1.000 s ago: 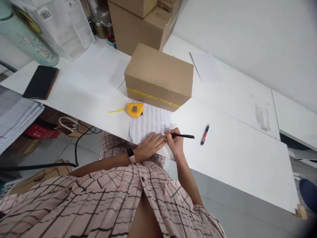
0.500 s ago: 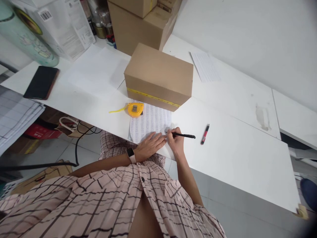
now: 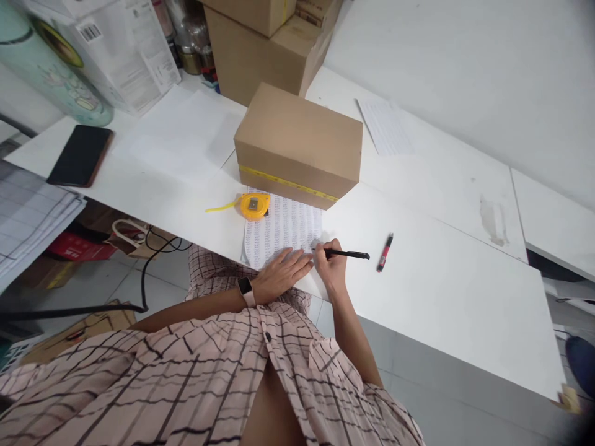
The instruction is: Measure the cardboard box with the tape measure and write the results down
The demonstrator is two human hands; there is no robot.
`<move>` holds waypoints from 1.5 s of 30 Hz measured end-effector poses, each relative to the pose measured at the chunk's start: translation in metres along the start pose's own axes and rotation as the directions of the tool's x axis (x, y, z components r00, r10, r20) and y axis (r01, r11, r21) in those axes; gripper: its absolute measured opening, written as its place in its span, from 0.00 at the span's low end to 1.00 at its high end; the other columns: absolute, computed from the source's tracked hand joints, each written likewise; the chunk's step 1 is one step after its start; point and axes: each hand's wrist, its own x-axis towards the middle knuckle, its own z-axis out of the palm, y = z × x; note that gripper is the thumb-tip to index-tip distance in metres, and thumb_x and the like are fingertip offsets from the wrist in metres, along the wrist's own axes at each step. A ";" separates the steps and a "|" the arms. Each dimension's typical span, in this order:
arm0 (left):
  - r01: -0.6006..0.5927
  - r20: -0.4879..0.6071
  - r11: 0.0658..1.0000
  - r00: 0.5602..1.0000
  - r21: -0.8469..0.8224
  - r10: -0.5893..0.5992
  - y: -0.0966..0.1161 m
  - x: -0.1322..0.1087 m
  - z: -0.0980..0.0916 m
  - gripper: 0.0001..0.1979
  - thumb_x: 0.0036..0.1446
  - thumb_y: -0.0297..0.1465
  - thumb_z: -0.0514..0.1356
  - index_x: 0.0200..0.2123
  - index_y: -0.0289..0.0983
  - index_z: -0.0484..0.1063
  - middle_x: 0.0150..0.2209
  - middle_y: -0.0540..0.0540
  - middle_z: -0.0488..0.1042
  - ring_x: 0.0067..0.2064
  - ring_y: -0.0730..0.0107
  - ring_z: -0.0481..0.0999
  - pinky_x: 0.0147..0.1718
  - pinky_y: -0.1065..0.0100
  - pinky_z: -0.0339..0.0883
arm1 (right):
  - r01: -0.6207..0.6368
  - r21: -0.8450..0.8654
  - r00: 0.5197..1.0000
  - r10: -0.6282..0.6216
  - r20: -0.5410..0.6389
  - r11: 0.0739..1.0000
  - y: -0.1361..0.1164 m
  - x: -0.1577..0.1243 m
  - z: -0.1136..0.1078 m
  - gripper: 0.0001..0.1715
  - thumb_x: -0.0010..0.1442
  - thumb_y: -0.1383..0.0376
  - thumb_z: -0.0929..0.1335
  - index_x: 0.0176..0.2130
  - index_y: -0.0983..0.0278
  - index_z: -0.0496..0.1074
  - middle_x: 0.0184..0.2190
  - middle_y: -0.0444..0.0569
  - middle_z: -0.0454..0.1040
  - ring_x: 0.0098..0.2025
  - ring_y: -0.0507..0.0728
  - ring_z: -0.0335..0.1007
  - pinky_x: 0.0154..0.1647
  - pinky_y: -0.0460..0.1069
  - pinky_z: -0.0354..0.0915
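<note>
A sheet of paper (image 3: 290,226) covered in rows of handwriting lies at the table's front edge. My left hand (image 3: 282,272) rests flat on its lower part, fingers stretched out, with a watch (image 3: 246,291) at the wrist. In my right hand (image 3: 332,267) a black pen (image 3: 348,253) is pinched, its tip hidden by my fingers at the sheet's right edge. A yellow tape measure (image 3: 254,205) sits on the sheet's upper left, its yellow tab sticking out leftward. Behind it, a cardboard box (image 3: 300,139) with a yellow tape strip stands over the sheet's top edge.
Right of my hand lies a red and black pen (image 3: 385,252). A phone (image 3: 80,156) and blank paper (image 3: 179,133) are on the left. Larger cartons (image 3: 260,59), a white package (image 3: 123,62) and a green bottle (image 3: 60,77) stand behind. Another written sheet (image 3: 383,126) lies at the back.
My right hand and the black pen have shifted very slightly to the right. My left hand stays in place on the sheet.
</note>
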 end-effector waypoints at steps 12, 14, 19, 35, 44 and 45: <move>-0.003 0.009 0.999 1.000 0.032 0.003 -0.001 0.000 -0.002 0.23 0.72 0.26 0.46 0.67 0.34 0.60 0.68 0.42 0.63 0.68 0.56 0.60 0.67 0.50 0.54 | -0.003 0.007 1.000 0.003 0.018 1.000 -0.004 0.000 0.000 0.13 0.62 0.61 0.67 0.29 0.59 0.59 0.22 0.37 0.59 0.25 0.51 0.55 0.27 0.48 0.54; 0.003 0.016 1.000 1.000 0.026 -0.004 -0.001 0.000 -0.002 0.23 0.72 0.26 0.47 0.67 0.35 0.60 0.69 0.42 0.62 0.69 0.57 0.60 0.67 0.51 0.54 | -0.005 0.012 1.000 0.005 0.010 1.000 -0.003 0.000 0.001 0.13 0.62 0.61 0.67 0.29 0.59 0.59 0.22 0.37 0.58 0.25 0.51 0.55 0.27 0.48 0.54; 0.001 0.027 0.999 1.000 0.039 -0.002 -0.001 0.000 -0.003 0.23 0.72 0.26 0.46 0.67 0.35 0.61 0.69 0.43 0.61 0.68 0.57 0.60 0.67 0.51 0.54 | -0.010 0.008 1.000 0.011 -0.020 1.000 -0.002 0.001 0.000 0.13 0.62 0.62 0.67 0.29 0.59 0.59 0.22 0.37 0.58 0.25 0.50 0.54 0.27 0.48 0.54; -0.007 0.001 1.000 1.000 0.022 0.007 -0.001 0.000 0.002 0.22 0.72 0.26 0.46 0.65 0.33 0.63 0.69 0.40 0.61 0.68 0.55 0.61 0.66 0.50 0.54 | -0.029 -0.002 0.998 0.029 -0.057 1.000 -0.005 0.001 0.000 0.13 0.61 0.63 0.67 0.28 0.59 0.59 0.22 0.36 0.58 0.25 0.50 0.54 0.28 0.47 0.55; -0.001 -0.007 1.000 1.000 0.021 0.001 0.000 0.001 0.000 0.21 0.72 0.26 0.46 0.65 0.33 0.63 0.69 0.39 0.61 0.68 0.54 0.62 0.66 0.49 0.54 | -0.023 -0.035 0.999 0.021 -0.044 0.999 -0.006 0.002 0.001 0.13 0.61 0.62 0.67 0.28 0.59 0.58 0.21 0.36 0.57 0.24 0.50 0.54 0.27 0.47 0.54; -0.001 -0.009 1.000 1.000 0.023 0.001 0.000 0.001 0.000 0.21 0.72 0.26 0.46 0.65 0.32 0.64 0.69 0.39 0.62 0.68 0.54 0.62 0.66 0.49 0.55 | -0.025 -0.037 0.999 0.023 -0.042 0.999 -0.005 0.002 0.001 0.13 0.61 0.63 0.67 0.28 0.59 0.58 0.21 0.36 0.58 0.24 0.50 0.54 0.27 0.47 0.54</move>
